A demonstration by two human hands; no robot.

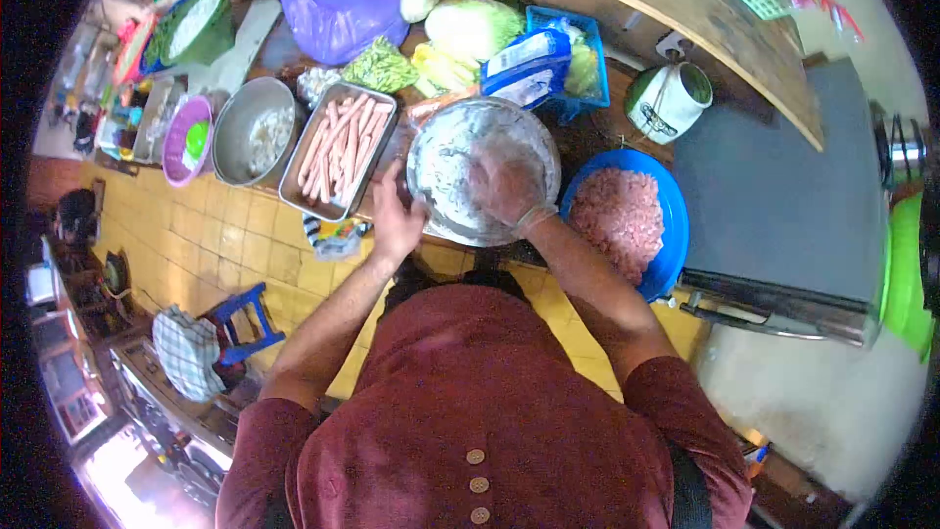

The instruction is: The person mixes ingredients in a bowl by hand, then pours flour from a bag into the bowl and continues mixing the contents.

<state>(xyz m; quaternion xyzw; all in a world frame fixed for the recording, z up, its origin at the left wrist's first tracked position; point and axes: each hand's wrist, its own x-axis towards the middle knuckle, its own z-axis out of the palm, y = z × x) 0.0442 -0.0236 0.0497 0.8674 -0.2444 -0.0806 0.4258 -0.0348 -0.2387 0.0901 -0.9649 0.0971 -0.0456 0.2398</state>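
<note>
Along the front edge of the counter [609,137], from its left end: purple basin [172,142] with a green piece inside, then large gray metal bowl [231,127] holding whitish contents, close beside it. Next, tilted slightly in line, metal tray [379,155] loaded with pinkish sausages [338,149], with its near end at the front edge. Behind these, purple plastic bag [338,15], then leafy greens [377,66] and cabbage [472,27] toward the back edge.

Between tray and mixing bowl, only a narrow gap, taken up at the front by the left hand [395,222]: fingers open and spread, gripping nothing visible, near the rim; cannot tell whether touching it. At the front edge, mixing bowl [421,162] coated with white powder or paste. Reaching down inside it, right hand [509,186], blurred; cannot tell whether fingers open or closed. Close behind the bowl, blue-and-white packet [529,64] leaning by a blue basket [597,88].

Just right of the mixing bowl, blue basin [678,225] filled with ground meat [617,211], partly under the right forearm. Behind it, whitish bucket [671,103]; farther right, flat gray surface [774,167] with a handle along its front.
</note>
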